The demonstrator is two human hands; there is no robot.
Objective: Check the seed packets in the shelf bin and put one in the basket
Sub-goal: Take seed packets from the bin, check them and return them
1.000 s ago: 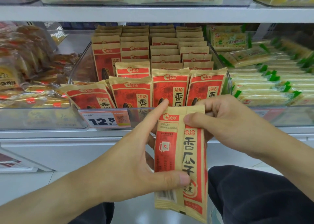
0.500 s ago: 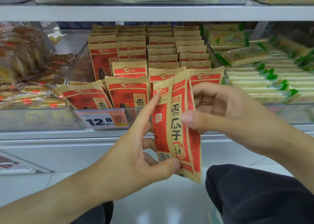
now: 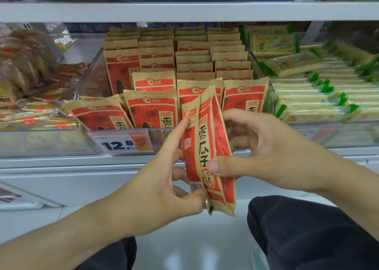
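Note:
A tan and red seed packet [image 3: 207, 146] stands upright and edge-on in front of the shelf, its side and back panels facing me. My left hand [image 3: 162, 189] holds it from the left, thumb at the bottom edge and index finger stretched up along the back panel. My right hand [image 3: 264, 151] grips it from the right, thumb pressed on its front face and fingers curled behind. Behind it a clear shelf bin [image 3: 90, 81] holds several rows of the same packets [image 3: 151, 110]. No basket is in view.
A price tag reading 12.8 [image 3: 121, 143] clips to the bin's front. Brown snack packs [image 3: 30, 81] fill the bin to the left, green and yellow biscuit packs [image 3: 320, 97] the bin to the right. My dark trouser knee [image 3: 307, 235] is at lower right.
The packet has risen from below the shelf edge to bin height and turned edge-on. My right thumb has slid from its top down to its lower front.

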